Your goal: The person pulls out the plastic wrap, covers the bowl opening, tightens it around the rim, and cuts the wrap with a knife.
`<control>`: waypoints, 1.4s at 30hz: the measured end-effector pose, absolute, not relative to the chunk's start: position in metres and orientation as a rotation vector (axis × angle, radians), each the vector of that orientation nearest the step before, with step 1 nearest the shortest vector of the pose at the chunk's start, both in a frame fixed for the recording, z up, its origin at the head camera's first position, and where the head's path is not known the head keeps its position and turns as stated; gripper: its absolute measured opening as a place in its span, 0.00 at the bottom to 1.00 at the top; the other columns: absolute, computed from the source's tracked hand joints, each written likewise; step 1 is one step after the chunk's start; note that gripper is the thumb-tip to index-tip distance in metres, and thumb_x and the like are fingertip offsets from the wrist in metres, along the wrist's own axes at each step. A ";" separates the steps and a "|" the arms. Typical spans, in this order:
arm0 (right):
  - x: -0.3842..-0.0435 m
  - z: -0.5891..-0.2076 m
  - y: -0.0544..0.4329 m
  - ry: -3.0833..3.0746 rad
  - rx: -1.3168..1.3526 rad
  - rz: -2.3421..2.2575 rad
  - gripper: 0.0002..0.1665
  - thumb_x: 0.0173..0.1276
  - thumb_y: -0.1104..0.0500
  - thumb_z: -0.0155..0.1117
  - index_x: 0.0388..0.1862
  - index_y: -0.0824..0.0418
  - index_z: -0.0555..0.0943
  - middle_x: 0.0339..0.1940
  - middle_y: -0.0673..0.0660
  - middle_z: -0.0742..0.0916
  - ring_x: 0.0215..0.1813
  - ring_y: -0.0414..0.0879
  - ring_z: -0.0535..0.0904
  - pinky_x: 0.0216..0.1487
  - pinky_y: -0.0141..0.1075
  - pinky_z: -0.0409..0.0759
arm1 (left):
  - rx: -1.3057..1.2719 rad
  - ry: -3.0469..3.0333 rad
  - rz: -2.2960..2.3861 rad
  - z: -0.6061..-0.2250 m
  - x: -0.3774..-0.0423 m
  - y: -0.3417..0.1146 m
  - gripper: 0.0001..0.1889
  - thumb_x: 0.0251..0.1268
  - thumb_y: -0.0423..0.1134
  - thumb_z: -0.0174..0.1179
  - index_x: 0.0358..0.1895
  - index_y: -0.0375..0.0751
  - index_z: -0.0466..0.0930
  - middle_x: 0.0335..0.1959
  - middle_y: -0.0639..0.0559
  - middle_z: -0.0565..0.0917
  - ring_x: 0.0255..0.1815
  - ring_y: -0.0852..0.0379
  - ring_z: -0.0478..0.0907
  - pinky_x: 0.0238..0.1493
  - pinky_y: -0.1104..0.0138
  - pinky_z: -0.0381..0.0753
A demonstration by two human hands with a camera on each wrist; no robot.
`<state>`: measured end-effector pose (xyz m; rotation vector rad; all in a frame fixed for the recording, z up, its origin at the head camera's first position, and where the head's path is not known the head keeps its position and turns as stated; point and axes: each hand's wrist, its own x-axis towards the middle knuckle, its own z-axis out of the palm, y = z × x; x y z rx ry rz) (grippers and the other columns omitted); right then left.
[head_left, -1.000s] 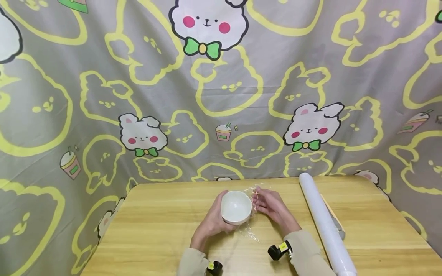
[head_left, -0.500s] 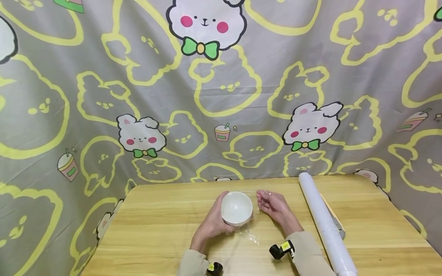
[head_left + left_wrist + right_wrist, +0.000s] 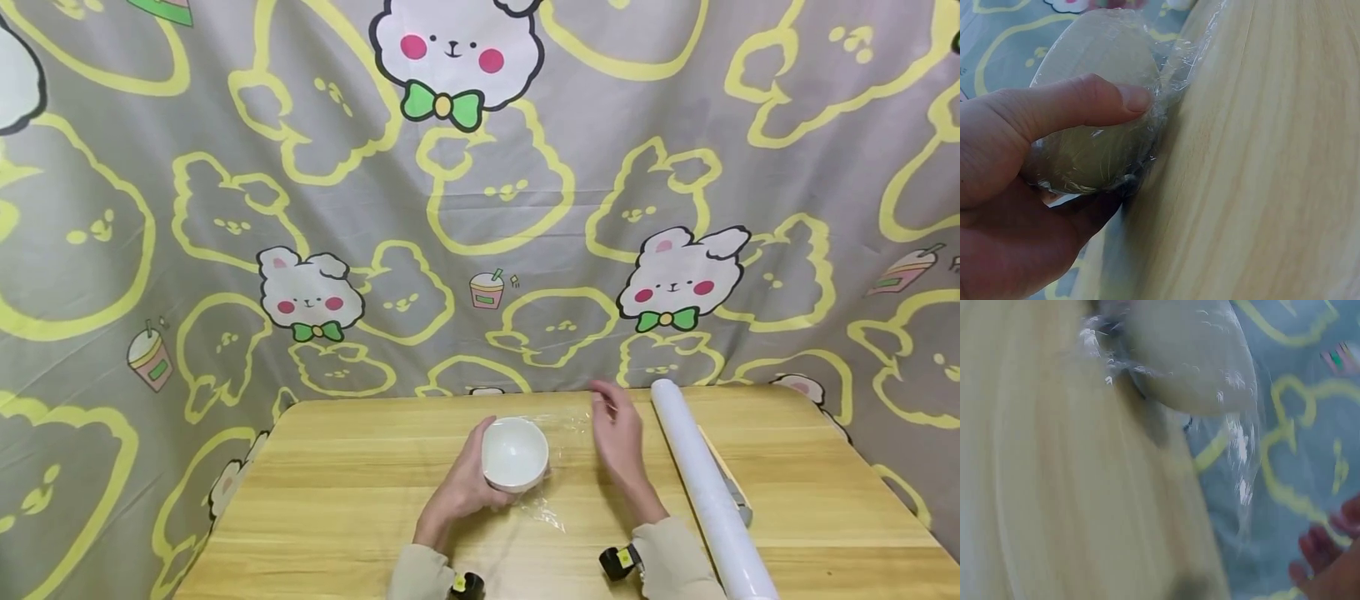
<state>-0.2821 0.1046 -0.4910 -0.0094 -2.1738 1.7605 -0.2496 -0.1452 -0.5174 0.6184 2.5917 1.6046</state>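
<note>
My left hand (image 3: 467, 477) grips a white bowl (image 3: 515, 452) from its left side, the inside of the bowl facing the head camera. In the left wrist view the thumb presses against the bowl's side through clear cling film (image 3: 1172, 75). Loose film (image 3: 546, 512) trails below the bowl, and another thin flap stretches out to its right. Just beyond that flap is my right hand (image 3: 621, 429), raised, its fingers loosely bent around nothing. Blurred fingertips show in the right wrist view, apart from the hanging film (image 3: 1242, 469).
A long white roll of cling film (image 3: 708, 487) lies along the right of the wooden table (image 3: 337, 492). Partly behind it is a slim object with a grey end (image 3: 738, 500). A patterned curtain (image 3: 465, 333) hangs at the table's back edge.
My right hand has let go of the film beside the bowl and moved right and up, away from it. The left hand and bowl have stayed nearly in place.
</note>
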 end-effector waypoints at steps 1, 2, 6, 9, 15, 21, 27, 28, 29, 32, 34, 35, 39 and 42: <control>-0.282 -0.489 0.098 -2.205 0.110 1.674 0.18 0.81 0.63 0.52 0.62 0.70 0.79 0.60 0.67 0.83 0.61 0.60 0.79 0.65 0.50 0.78 | 0.617 2.589 1.615 -0.517 -0.250 -0.146 0.67 0.29 0.21 0.80 0.80 0.32 0.48 0.72 0.34 0.66 0.70 0.33 0.67 0.72 0.37 0.61; -0.283 -0.489 0.092 -2.220 0.241 1.658 0.17 0.81 0.63 0.52 0.62 0.69 0.80 0.60 0.67 0.84 0.61 0.62 0.79 0.65 0.55 0.77 | 0.619 2.590 1.624 -0.516 -0.250 -0.147 0.67 0.29 0.21 0.80 0.80 0.33 0.48 0.72 0.34 0.66 0.70 0.33 0.67 0.72 0.37 0.61; -0.283 -0.496 0.070 -2.362 0.551 1.725 0.23 0.85 0.54 0.47 0.67 0.66 0.78 0.64 0.63 0.83 0.66 0.61 0.77 0.69 0.58 0.72 | 0.638 2.581 1.651 -0.516 -0.250 -0.149 0.66 0.29 0.21 0.80 0.80 0.32 0.48 0.71 0.34 0.67 0.69 0.34 0.68 0.72 0.38 0.62; -0.279 -0.505 0.061 -2.418 0.497 1.923 0.28 0.87 0.50 0.42 0.69 0.69 0.76 0.68 0.65 0.81 0.72 0.61 0.72 0.74 0.57 0.65 | 0.657 2.578 1.639 -0.517 -0.249 -0.149 0.66 0.30 0.23 0.80 0.80 0.31 0.48 0.71 0.34 0.68 0.68 0.36 0.69 0.72 0.40 0.63; -0.273 -0.514 0.058 -2.325 0.334 2.230 0.34 0.87 0.48 0.36 0.69 0.75 0.74 0.66 0.70 0.81 0.70 0.63 0.73 0.73 0.52 0.68 | 0.684 2.621 1.619 -0.515 -0.247 -0.146 0.66 0.28 0.24 0.81 0.79 0.29 0.49 0.71 0.34 0.67 0.68 0.36 0.69 0.71 0.39 0.64; -0.269 -0.521 0.057 -2.096 0.159 2.689 0.48 0.85 0.36 0.29 0.74 0.79 0.61 0.72 0.76 0.71 0.74 0.66 0.65 0.77 0.54 0.61 | 0.655 2.665 1.622 -0.516 -0.246 -0.144 0.67 0.25 0.23 0.81 0.79 0.30 0.51 0.72 0.32 0.67 0.69 0.35 0.69 0.71 0.38 0.64; -0.253 -0.512 0.062 -2.230 0.005 2.465 0.37 0.87 0.47 0.34 0.68 0.81 0.70 0.63 0.73 0.80 0.64 0.59 0.75 0.70 0.50 0.70 | 0.661 2.678 1.614 -0.516 -0.244 -0.137 0.67 0.25 0.24 0.82 0.79 0.30 0.52 0.72 0.32 0.67 0.69 0.33 0.69 0.71 0.37 0.63; -0.251 -0.508 0.064 -2.286 0.004 2.377 0.34 0.87 0.50 0.36 0.67 0.80 0.72 0.62 0.72 0.81 0.64 0.61 0.75 0.71 0.52 0.70 | 0.663 2.685 1.607 -0.516 -0.244 -0.136 0.66 0.25 0.24 0.82 0.79 0.29 0.52 0.72 0.32 0.67 0.68 0.33 0.69 0.71 0.37 0.64; -0.249 -0.506 0.066 -2.344 0.019 2.282 0.31 0.87 0.53 0.38 0.65 0.80 0.73 0.61 0.73 0.81 0.66 0.64 0.74 0.72 0.55 0.68 | 0.660 2.693 1.602 -0.515 -0.244 -0.135 0.66 0.25 0.24 0.82 0.79 0.29 0.52 0.72 0.32 0.67 0.68 0.33 0.70 0.71 0.37 0.64; -0.243 -0.502 0.073 -2.488 0.083 2.009 0.25 0.85 0.59 0.42 0.62 0.78 0.78 0.59 0.72 0.84 0.67 0.67 0.74 0.73 0.61 0.65 | 0.648 2.722 1.582 -0.515 -0.244 -0.132 0.66 0.26 0.25 0.82 0.79 0.29 0.52 0.71 0.32 0.68 0.67 0.34 0.70 0.70 0.38 0.66; -0.240 -0.502 0.076 -2.532 0.115 1.901 0.22 0.83 0.63 0.45 0.58 0.77 0.81 0.54 0.69 0.86 0.62 0.64 0.79 0.68 0.57 0.72 | 0.634 2.736 1.577 -0.516 -0.244 -0.131 0.67 0.25 0.25 0.82 0.79 0.29 0.52 0.70 0.32 0.68 0.67 0.34 0.71 0.70 0.38 0.66; -0.239 -0.503 0.077 -2.538 0.133 1.873 0.21 0.82 0.64 0.46 0.57 0.76 0.81 0.53 0.68 0.87 0.59 0.62 0.81 0.66 0.54 0.76 | 0.626 2.744 1.574 -0.516 -0.244 -0.131 0.67 0.25 0.25 0.82 0.78 0.29 0.52 0.70 0.32 0.68 0.67 0.34 0.71 0.70 0.38 0.67; -0.236 -0.506 0.079 -2.459 0.122 2.011 0.18 0.81 0.67 0.48 0.56 0.80 0.79 0.43 0.66 0.88 0.45 0.51 0.85 0.48 0.43 0.86 | 0.602 2.766 1.579 -0.518 -0.244 -0.129 0.67 0.23 0.24 0.83 0.78 0.27 0.52 0.69 0.31 0.69 0.66 0.32 0.71 0.70 0.38 0.67; -0.234 -0.509 0.082 -2.349 0.083 2.265 0.18 0.82 0.66 0.47 0.57 0.83 0.73 0.41 0.67 0.88 0.42 0.52 0.87 0.46 0.44 0.88 | 0.589 2.782 1.585 -0.519 -0.243 -0.128 0.68 0.23 0.25 0.83 0.78 0.27 0.51 0.69 0.30 0.69 0.66 0.32 0.71 0.69 0.38 0.67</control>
